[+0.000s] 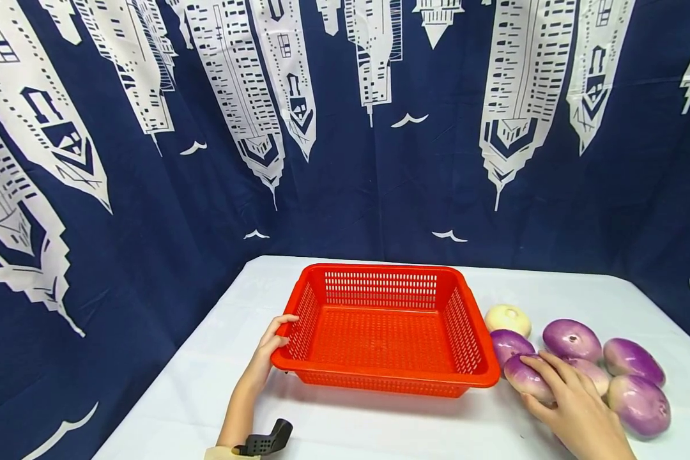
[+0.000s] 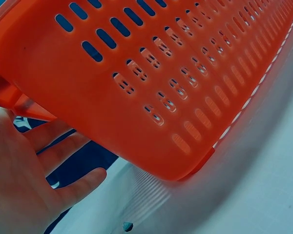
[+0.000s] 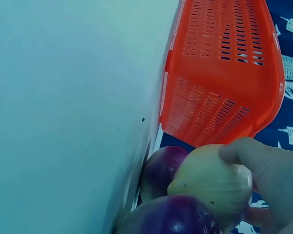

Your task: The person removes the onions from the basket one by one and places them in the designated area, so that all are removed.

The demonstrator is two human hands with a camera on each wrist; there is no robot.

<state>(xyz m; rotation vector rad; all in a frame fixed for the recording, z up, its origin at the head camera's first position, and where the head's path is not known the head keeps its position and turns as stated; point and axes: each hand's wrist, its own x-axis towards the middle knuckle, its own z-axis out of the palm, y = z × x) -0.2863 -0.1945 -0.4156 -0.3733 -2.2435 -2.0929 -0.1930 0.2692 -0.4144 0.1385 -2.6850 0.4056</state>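
A red plastic basket with slotted walls stands mid-table, and nothing lies in it. My left hand holds its left rim, with fingertips over the edge; in the left wrist view, other fingers spread below the rim. Right of the basket, my right hand grips a purple-and-white onion, fingers over its top. The right wrist view shows the thumb on this onion's pale side. Touching or close around it are a purple onion and a pale pinkish onion, partly hidden by my hand.
A cream onion sits by the basket's right wall. More purple onions lie at the table's right side. The white table ends at a dark blue curtain printed with white buildings.
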